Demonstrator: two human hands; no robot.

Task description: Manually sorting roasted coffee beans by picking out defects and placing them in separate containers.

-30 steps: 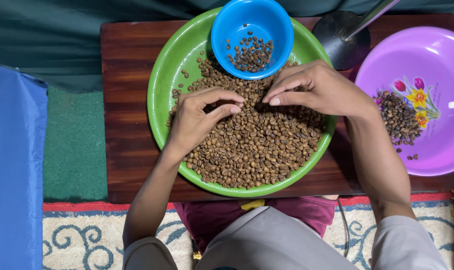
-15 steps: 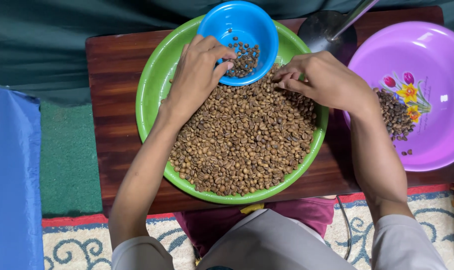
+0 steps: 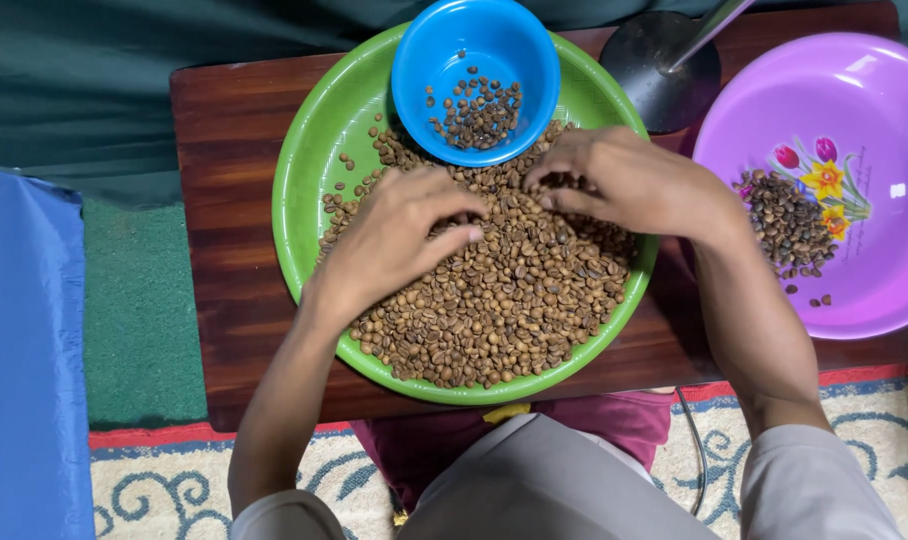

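beans: I see a wide heap of brown roasted coffee beans (image 3: 494, 290) filling most of the green tray (image 3: 309, 150); a few strays lie loose on the tray's bare left side.
tray: round, bright green plastic, sits mid-board, right in front of the person.
blue bowl: small blue bowl (image 3: 429, 60) rests on the tray's far edge, touching the heap; it holds a thin scatter of beans.
purple basin: purple basin (image 3: 854, 100) with a flower print, on the right, just beside the tray; it holds a small pile of darker beans.
left hand: left hand (image 3: 389, 245) lies palm-down on the heap's left half, wrist angled in from the lower left. Fingers (image 3: 444, 195) curl inward, thumb tip close to the forefinger, gap narrow. I can't tell if a bean is pinched.
right hand: right hand (image 3: 629, 180) lies palm-down on the heap's upper right, just below the blue bowl. Fingers (image 3: 559, 165) are bent and bunched, tips in the beans, gap narrow. Can't tell if it holds anything.
spacing: fingertips of both hands are near each other, not touching.
board: dark reddish wooden board (image 3: 234, 200), glossy, carries the tray and basin.
stand: dark round base (image 3: 654, 75) with a metal pole, at the board's far side between tray and basin.
surroundings: green cloth (image 3: 124, 90) behind and left of the board, blue cloth (image 3: 24, 350) at far left, patterned rug (image 3: 164, 480) with a red border below.
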